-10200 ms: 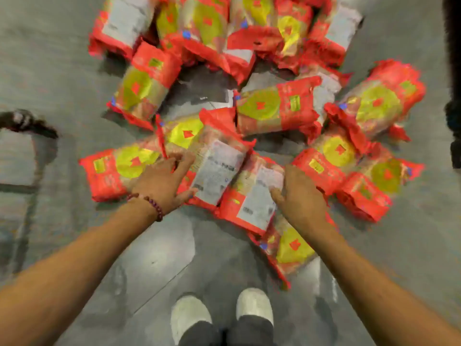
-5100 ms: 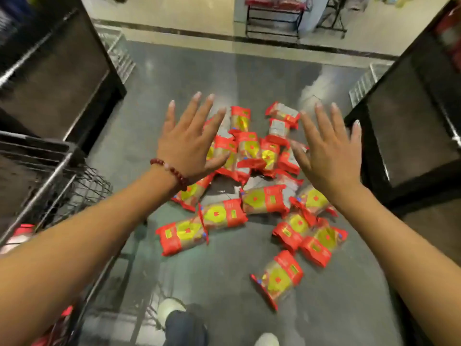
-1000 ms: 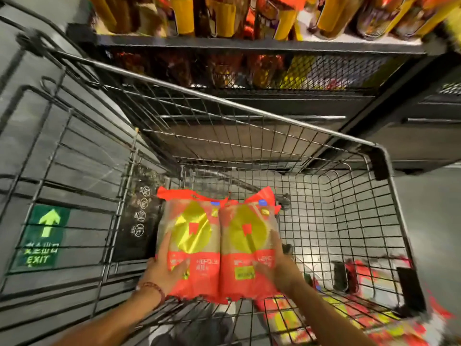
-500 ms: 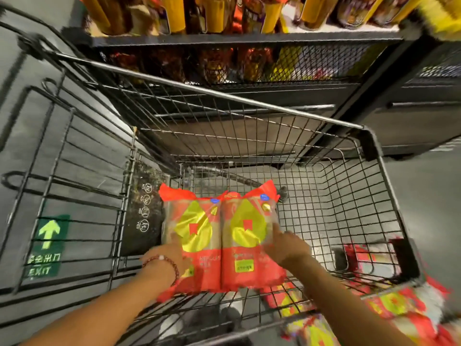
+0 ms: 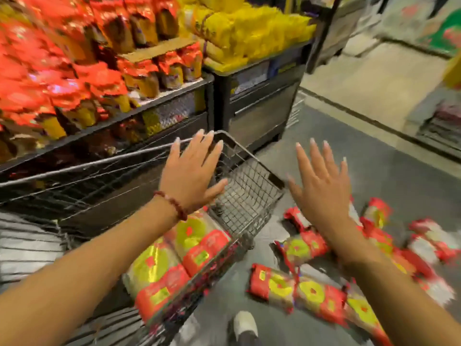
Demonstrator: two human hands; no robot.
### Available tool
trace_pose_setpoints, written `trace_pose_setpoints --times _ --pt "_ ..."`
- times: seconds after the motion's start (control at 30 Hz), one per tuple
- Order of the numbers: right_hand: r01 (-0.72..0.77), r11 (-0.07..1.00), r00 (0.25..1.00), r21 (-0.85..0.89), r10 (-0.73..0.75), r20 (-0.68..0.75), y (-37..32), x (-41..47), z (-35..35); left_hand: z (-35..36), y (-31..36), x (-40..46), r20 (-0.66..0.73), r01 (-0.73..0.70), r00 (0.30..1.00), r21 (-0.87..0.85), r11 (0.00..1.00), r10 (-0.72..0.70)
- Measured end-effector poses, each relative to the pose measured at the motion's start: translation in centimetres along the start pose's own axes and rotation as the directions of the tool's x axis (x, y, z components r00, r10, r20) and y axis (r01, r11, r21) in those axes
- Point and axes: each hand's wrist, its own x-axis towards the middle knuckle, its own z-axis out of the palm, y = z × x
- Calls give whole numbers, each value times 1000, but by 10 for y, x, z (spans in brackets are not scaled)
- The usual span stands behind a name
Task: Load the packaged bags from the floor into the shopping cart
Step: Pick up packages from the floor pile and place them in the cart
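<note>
Two hands are in view, both empty: the left hand [image 5: 190, 177] hangs spread above the far corner of the shopping cart [image 5: 247, 193], fingers apart, and the right hand [image 5: 321, 188] is likewise splayed over the floor [image 5: 374, 171], gripping nothing. Several packaged bags [image 5: 299, 248] lie scattered on the floor to the right of the cart, some overlapping, one long run [image 5: 294, 288] lying nearest the person's shoe [image 5: 243, 325]. Two or more loaded bags [image 5: 174, 258] rest flat in the cart's near right corner, against its wire wall. Judged by appearance, the bags are soft film packs with a firm, roughly cylindrical fill; moderate weight, glossy and likely slippery, not fragile. The sensible hold is across the middle of the body, palm on either side, not by the crimped red ends, which may tear or slip. Surroundings: a stocked shelf [image 5: 99, 78] stands close behind the cart on its far side, and a dark display unit [image 5: 259, 108] stands just beyond the cart's front. The cart's right rim stands between the floor pile and the basket, so each load must be lifted over it. Motion blur prevents an exact count.
</note>
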Motion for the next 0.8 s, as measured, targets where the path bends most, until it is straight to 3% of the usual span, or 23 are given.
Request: trace_pose_setpoints --times 0.1,0.23,0.43,0.6,0.8 --pt "-174 981 985 -91 173 -15 67 -51 -39 -18 76 37 -40 -204 979 -43 978 202" --pt "-408 890 910 -203 413 -19 164 -145 -83 -20 199 65 -50 -452 892 -140 881 449" --pt "-693 643 684 -327 729 -16 269 -321 -97 35 386 60 -29 -686 710 -255 681 704" --pt "-800 476 516 -366 856 -15 304 -444 -44 125 489 37 24 -769 578 -319 554 816" --pt "-868 360 362 -343 930 59 301 -560 118 298 556 -14 67 -827 464 -324 459 883"
